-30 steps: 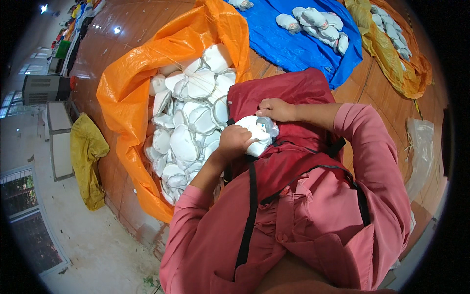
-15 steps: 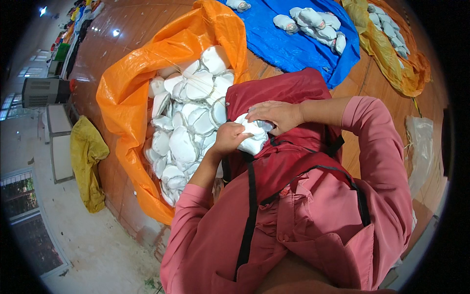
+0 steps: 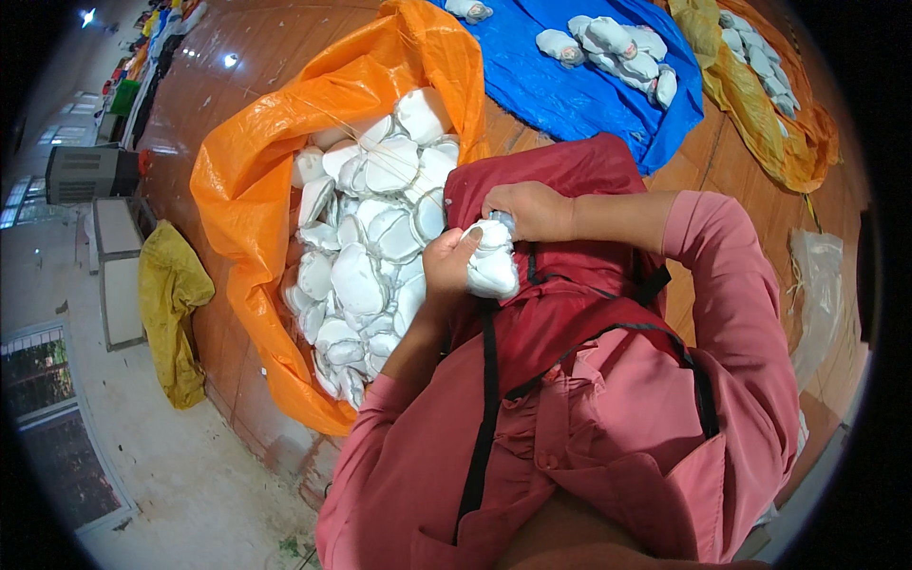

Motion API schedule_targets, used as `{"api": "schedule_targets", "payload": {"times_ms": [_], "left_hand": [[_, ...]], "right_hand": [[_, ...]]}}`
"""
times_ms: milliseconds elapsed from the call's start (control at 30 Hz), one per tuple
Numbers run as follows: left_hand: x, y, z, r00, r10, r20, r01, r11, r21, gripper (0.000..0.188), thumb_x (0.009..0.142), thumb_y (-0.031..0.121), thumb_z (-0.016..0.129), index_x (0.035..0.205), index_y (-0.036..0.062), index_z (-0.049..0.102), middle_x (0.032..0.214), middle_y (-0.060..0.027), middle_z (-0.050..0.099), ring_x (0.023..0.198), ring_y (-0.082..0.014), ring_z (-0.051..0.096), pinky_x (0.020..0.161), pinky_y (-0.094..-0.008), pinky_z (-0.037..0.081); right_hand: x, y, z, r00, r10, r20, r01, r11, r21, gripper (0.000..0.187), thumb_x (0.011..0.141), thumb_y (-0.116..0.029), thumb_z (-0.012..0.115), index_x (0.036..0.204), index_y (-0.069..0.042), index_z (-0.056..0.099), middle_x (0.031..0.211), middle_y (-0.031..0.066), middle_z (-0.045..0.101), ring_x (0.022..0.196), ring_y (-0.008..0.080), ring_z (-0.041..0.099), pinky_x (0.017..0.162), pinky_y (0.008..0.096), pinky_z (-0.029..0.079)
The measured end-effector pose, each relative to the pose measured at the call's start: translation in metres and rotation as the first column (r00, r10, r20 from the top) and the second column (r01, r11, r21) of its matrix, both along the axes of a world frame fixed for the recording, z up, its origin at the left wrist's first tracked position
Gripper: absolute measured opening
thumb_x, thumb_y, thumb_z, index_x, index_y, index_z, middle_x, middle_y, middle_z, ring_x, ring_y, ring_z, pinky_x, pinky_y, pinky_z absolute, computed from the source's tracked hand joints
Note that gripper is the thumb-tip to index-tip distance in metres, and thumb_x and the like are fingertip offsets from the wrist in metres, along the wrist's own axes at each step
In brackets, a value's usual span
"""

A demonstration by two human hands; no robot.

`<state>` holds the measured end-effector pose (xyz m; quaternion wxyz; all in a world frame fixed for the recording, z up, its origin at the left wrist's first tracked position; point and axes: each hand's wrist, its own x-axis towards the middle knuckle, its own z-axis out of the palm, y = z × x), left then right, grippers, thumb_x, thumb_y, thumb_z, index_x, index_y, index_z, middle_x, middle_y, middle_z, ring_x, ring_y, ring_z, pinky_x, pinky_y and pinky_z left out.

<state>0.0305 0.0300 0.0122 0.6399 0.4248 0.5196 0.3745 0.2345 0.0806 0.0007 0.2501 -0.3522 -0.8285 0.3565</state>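
From my place far away, I judge that the step in hand is the working of the grey end point(image 3: 503, 219) of one white bundle point(image 3: 493, 274), which lies over the dark red cloth point(image 3: 594, 171) on the lap, between the two hands. In my judgement, the next move calls for a firm hold by the left hand point(image 3: 446, 264), so that the bundle does not turn while the right hand point(image 3: 530, 211) works at this end. The left hand is closed around the near-left side of the bundle, with its thumb laid on top; its forearm rises from below, beside the heap of white pieces point(image 3: 359, 275) in the orange sheet point(image 3: 237, 204). The right forearm comes almost level from the right side, with the elbow bent and held outward. The right hand's fingers are curled at the grey end and touch it, but their tips are hidden, so I cannot tell whether they pinch it or only press.
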Motion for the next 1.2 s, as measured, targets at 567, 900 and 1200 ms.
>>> {"api": "schedule_targets", "payload": {"times_ms": [567, 900, 1200], "left_hand": [[-0.013, 0.002, -0.001, 0.69, -0.373, -0.621, 0.673, 0.647, 0.359, 0.033, 0.078, 0.017, 0.076, 0.064, 0.0025, 0.05, 0.072, -0.011, 0.051, 0.067, -0.0211, 0.054, 0.061, -0.0344, 0.043], [-0.02, 0.005, -0.009, 0.925, -0.381, -0.001, 0.381, 0.924, -0.032, 0.048, 0.079, 0.007, 0.078, 0.115, 0.0, 0.047, 0.105, -0.0078, 0.059, 0.094, -0.013, 0.059, 0.086, -0.0276, 0.047], [-0.02, 0.01, -0.006, 0.906, -0.381, -0.185, 0.379, 0.924, -0.046, 0.042, 0.076, 0.01, 0.08, 0.103, 0.0048, 0.049, 0.1, -0.0044, 0.058, 0.094, -0.0107, 0.054, 0.083, -0.0266, 0.045]], "right_hand": [[-0.002, -0.017, -0.027, 0.98, 0.201, -0.014, -0.196, 0.941, -0.275, 0.027, 0.07, -0.009, 0.071, 0.096, -0.006, 0.067, 0.086, 0.0172, 0.068, 0.08, 0.0338, 0.066, 0.069, 0.041, 0.05], [-0.017, 0.001, -0.013, 0.979, 0.167, 0.12, -0.136, 0.963, -0.232, 0.032, 0.065, -0.01, 0.074, 0.095, -0.004, 0.064, 0.089, 0.0188, 0.068, 0.084, 0.0365, 0.065, 0.071, 0.0441, 0.049], [-0.025, 0.018, -0.01, 0.956, 0.237, 0.171, -0.198, 0.956, -0.218, 0.038, 0.064, -0.013, 0.076, 0.099, -0.004, 0.065, 0.092, 0.0184, 0.068, 0.088, 0.0369, 0.065, 0.074, 0.0431, 0.05]]}}
